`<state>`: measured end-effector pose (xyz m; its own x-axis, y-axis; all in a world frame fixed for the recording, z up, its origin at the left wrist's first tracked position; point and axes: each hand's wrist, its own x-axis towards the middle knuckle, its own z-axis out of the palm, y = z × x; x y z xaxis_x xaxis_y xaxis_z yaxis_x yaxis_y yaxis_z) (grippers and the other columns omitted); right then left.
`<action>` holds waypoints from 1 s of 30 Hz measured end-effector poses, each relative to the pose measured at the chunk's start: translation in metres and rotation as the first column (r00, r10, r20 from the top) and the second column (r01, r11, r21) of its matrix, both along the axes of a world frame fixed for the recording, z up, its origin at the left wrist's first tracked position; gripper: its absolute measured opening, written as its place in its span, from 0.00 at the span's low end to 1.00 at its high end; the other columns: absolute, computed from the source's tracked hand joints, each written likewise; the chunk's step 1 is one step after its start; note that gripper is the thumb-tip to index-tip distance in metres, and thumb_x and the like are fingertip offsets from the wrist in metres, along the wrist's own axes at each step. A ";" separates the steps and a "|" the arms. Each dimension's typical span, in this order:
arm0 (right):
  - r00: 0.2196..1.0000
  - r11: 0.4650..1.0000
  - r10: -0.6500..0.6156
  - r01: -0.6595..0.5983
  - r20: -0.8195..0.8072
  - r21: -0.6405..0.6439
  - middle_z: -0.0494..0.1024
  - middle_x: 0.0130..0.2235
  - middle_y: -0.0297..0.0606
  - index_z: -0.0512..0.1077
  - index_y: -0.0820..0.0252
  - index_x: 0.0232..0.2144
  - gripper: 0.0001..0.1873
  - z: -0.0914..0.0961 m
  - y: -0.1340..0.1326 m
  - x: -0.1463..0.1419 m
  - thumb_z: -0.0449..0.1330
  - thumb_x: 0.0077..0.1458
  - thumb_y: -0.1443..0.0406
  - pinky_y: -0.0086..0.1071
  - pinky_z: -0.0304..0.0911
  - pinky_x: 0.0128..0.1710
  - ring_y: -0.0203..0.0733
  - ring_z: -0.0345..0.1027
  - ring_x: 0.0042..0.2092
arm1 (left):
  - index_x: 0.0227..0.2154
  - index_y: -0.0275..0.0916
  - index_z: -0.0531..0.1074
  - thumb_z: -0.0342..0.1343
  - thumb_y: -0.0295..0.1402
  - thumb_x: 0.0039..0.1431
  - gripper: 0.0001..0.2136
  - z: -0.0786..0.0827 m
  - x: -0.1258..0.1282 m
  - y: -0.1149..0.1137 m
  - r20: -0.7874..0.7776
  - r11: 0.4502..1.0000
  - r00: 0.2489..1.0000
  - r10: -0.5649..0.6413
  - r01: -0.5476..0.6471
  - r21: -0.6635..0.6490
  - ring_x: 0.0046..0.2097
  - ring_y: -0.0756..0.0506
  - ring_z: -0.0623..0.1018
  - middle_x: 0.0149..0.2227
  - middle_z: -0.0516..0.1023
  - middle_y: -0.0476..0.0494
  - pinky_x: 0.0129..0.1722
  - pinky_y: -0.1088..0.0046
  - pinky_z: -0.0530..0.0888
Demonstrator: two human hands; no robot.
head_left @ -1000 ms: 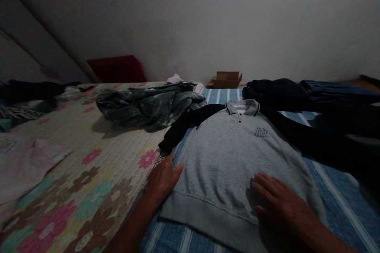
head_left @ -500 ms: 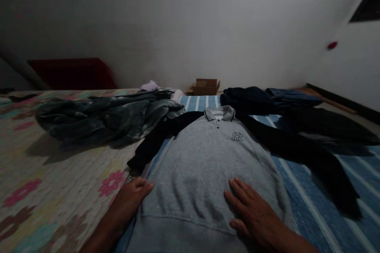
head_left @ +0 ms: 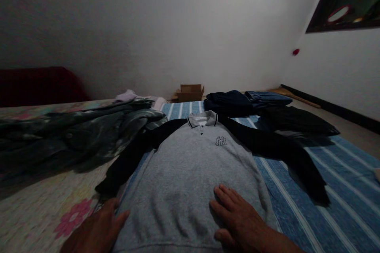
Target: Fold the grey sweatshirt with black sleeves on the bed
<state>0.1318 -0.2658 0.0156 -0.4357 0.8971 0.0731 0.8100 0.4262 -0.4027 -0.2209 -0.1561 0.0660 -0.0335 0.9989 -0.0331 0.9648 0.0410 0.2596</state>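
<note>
dim room, plain pale wall behind, low bedding surface covered by a blue striped sheet [head_left: 326, 174] on the right and a floral patterned quilt [head_left: 44, 209] on the left.

grey collared sweatshirt with dark sleeves and a small chest logo [head_left: 190, 166] lies flat, face up, centre of view, collar toward the wall, mostly on the blue striped sheet. its hem runs out of the bottom edge, not seen.

right hand [head_left: 237, 217] rests palm down on the lower right of the grey body, fingers spread and flat, gripping nothing. left hand [head_left: 97, 233] lies at the sweatshirt's lower left edge, fingertips touching the grey cloth, fingers loosely apart, not clamped on anything; its wrist is cut off by the frame.

left dark sleeve runs out over the seam onto the floral quilt, its cuff hard to make out in shadow. right dark sleeve stretches over the stripes, end lost in darkness.

crumpled grey-green mottled garment [head_left: 74, 134] lies just left of the collar, touching the left sleeve. pile of dark folded clothes [head_left: 252, 104] sits beyond the right shoulder; items blend together, count unclear. small brown cardboard box [head_left: 190, 93] stands by the wall.

open striped sheet to the right of the sweatshirt; open quilt at lower left.
</note>
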 end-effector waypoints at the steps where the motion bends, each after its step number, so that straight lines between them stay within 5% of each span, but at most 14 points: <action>1: 1.000 1.000 -0.011 0.011 -0.013 0.013 0.57 0.63 0.46 0.58 0.55 0.59 0.29 0.002 0.002 0.002 0.55 0.58 0.55 0.45 0.54 0.59 0.52 0.50 0.63 | 0.32 0.45 0.72 0.43 0.47 0.51 0.16 0.006 0.006 0.000 -0.052 1.000 0.998 -0.022 0.022 0.005 0.39 0.36 0.78 0.35 0.80 0.43 0.39 0.60 0.72; 5: 0.990 0.984 -0.140 0.143 -0.035 0.105 0.64 0.59 0.49 0.66 0.60 0.52 0.21 0.017 0.023 0.019 0.57 0.56 0.61 0.45 0.59 0.55 0.51 0.58 0.58 | 0.45 0.38 0.69 0.41 0.45 0.56 0.21 0.032 0.056 0.007 -0.106 0.970 0.966 -0.235 0.240 0.029 0.50 0.36 0.74 0.50 0.74 0.35 0.48 0.59 0.70; 9: 0.963 0.940 -0.262 0.269 -0.058 0.208 0.69 0.53 0.48 0.68 0.60 0.47 0.15 0.037 0.060 0.052 0.54 0.57 0.65 0.44 0.63 0.50 0.47 0.64 0.52 | 0.45 0.40 0.69 0.45 0.35 0.57 0.15 0.047 0.145 0.022 -0.068 0.806 0.803 -0.592 0.587 -0.079 0.49 0.41 0.74 0.48 0.75 0.39 0.49 0.64 0.69; 13: 0.901 0.885 -0.433 0.418 0.031 0.204 0.70 0.51 0.45 0.68 0.62 0.47 0.15 0.051 0.104 0.093 0.51 0.60 0.63 0.36 0.61 0.50 0.44 0.64 0.51 | 0.43 0.37 0.70 0.45 0.30 0.59 0.12 0.031 0.235 0.043 -0.113 0.642 0.632 -0.767 0.758 -0.117 0.48 0.41 0.75 0.46 0.75 0.38 0.47 0.66 0.71; 17: 0.781 0.800 -0.600 0.581 0.173 0.153 0.71 0.48 0.45 0.68 0.62 0.47 0.16 0.058 0.144 0.127 0.51 0.60 0.61 0.32 0.60 0.46 0.44 0.66 0.49 | 0.50 0.30 0.66 0.45 0.32 0.61 0.17 -0.006 0.299 0.062 -0.090 0.624 0.620 -0.780 0.781 -0.030 0.59 0.38 0.65 0.57 0.66 0.30 0.57 0.63 0.63; 24: 0.688 0.725 -0.674 0.687 0.270 0.059 0.71 0.49 0.53 0.68 0.64 0.46 0.24 0.042 0.192 0.162 0.54 0.56 0.52 0.39 0.58 0.45 0.53 0.65 0.51 | 0.61 0.28 0.54 0.36 0.44 0.65 0.28 -0.071 0.329 0.079 -0.071 0.665 0.667 -0.741 0.745 0.051 0.66 0.36 0.48 0.66 0.50 0.31 0.63 0.53 0.51; 27: 0.661 0.695 -0.689 0.719 0.299 0.011 0.73 0.48 0.52 0.68 0.64 0.47 0.26 0.032 0.203 0.169 0.56 0.53 0.50 0.39 0.59 0.43 0.53 0.67 0.50 | 0.62 0.30 0.53 0.34 0.46 0.65 0.30 -0.085 0.325 0.079 -0.101 0.651 0.659 -0.746 0.752 0.102 0.66 0.38 0.47 0.66 0.49 0.33 0.63 0.54 0.51; 30: 0.636 0.665 -0.699 0.746 0.326 -0.028 0.77 0.44 0.48 0.72 0.61 0.41 0.19 0.025 0.208 0.172 0.58 0.51 0.55 0.35 0.61 0.38 0.51 0.70 0.47 | 0.62 0.31 0.52 0.33 0.47 0.65 0.30 -0.088 0.324 0.077 -0.122 0.664 0.674 -0.728 0.738 0.117 0.67 0.40 0.46 0.66 0.48 0.36 0.64 0.55 0.50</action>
<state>0.3038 -0.0579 0.0411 0.3776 0.9207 -0.0984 0.9127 -0.3880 -0.1280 0.1032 -0.0788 -0.0222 0.7150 0.6935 0.0885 0.6799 -0.7192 0.1433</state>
